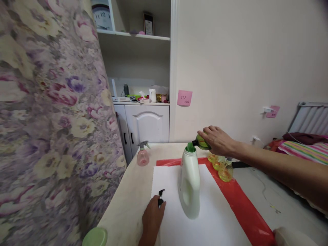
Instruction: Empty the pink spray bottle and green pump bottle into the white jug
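Pale green plastic jug (190, 184): stands on the paper between the two hands, ahead and to the right of the left hand, below and left of the right hand; tall, smooth, slightly glossy, with a moulded hollow for the handle.
Jug axis: upright, ribbed open neck at the top.
Right hand (215, 138): above and right of the jug's mouth; fingers wrapped over the green bottle.
Green bottle (202, 142): at the jug's top right; smooth, rounded body, black neck; long axis close to level, neck pointing left at the jug's mouth. Cannot tell whether neck and rim touch.
Green patch (190, 147): in the jug's mouth; liquid or a solid piece, cannot tell.
Left hand (153, 216): left of the jug and nearer the viewer, well apart from it; thumb and fingers pinched on the black pump top.
Black pump top (161, 194): left of the jug; hard plastic, hooked nozzle uppermost.
Paper (217, 208): white, flat, under the jug; red plastic sheet (243, 201) beneath, creased and shiny.
Pink spray bottle (142, 157): on the worktop (128, 198), behind and left of the jug; translucent, round-bellied, grey trigger head.
Yellow bottles (225, 171): right of the jug; clear, rounded, in a row.
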{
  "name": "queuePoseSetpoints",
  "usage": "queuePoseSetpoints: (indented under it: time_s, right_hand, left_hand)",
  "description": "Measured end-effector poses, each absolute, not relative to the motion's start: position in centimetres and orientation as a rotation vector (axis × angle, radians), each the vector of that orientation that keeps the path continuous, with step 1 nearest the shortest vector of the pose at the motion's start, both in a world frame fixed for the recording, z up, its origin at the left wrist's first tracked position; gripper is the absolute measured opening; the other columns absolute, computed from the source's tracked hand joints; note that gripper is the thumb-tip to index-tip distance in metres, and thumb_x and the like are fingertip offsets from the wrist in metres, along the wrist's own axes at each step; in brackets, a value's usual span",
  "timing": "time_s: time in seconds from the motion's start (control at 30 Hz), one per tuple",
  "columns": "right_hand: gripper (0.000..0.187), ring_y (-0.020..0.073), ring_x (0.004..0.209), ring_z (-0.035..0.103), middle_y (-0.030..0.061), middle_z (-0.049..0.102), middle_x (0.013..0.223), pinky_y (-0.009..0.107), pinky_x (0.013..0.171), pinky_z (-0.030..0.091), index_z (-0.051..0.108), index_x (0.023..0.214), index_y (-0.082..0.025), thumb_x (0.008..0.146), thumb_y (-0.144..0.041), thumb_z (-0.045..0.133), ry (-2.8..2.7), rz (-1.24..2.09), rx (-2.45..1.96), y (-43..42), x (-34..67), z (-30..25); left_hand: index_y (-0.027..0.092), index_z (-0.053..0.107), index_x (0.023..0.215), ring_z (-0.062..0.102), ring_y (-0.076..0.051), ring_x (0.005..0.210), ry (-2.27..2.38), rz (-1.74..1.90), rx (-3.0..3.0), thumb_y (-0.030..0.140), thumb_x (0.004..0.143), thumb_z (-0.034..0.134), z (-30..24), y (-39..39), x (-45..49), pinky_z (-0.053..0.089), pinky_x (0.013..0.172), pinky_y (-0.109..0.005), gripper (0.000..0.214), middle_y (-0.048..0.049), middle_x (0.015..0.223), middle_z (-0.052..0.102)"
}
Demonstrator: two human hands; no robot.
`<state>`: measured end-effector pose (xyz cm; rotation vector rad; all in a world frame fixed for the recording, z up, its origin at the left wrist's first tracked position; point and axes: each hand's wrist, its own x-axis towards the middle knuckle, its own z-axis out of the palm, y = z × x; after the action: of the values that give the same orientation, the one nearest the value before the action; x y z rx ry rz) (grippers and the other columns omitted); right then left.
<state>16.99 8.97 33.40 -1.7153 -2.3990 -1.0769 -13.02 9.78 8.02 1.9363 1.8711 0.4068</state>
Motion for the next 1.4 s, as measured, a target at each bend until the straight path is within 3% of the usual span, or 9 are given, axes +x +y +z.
queuePoseSetpoints:
  time_s: [1.4]
  right_hand:
    - [0.063,0.0298,0.095,0.048,0.0122,0.058,0.103,0.037,0.079,0.030,0.049,0.122,-0.019,0.062,-0.003,0.059,-2.497,-1.309,-1.581,9.4,16.0,35.0]
  left_hand:
    - [0.022,0.055,0.104,0.062,-0.019,0.103,1.851,0.429,1.929,0.032,0.089,0.045,8.3,9.6,-13.1,0.042,0.072,-0.025,0.021,-0.0050,0.114,0.068]
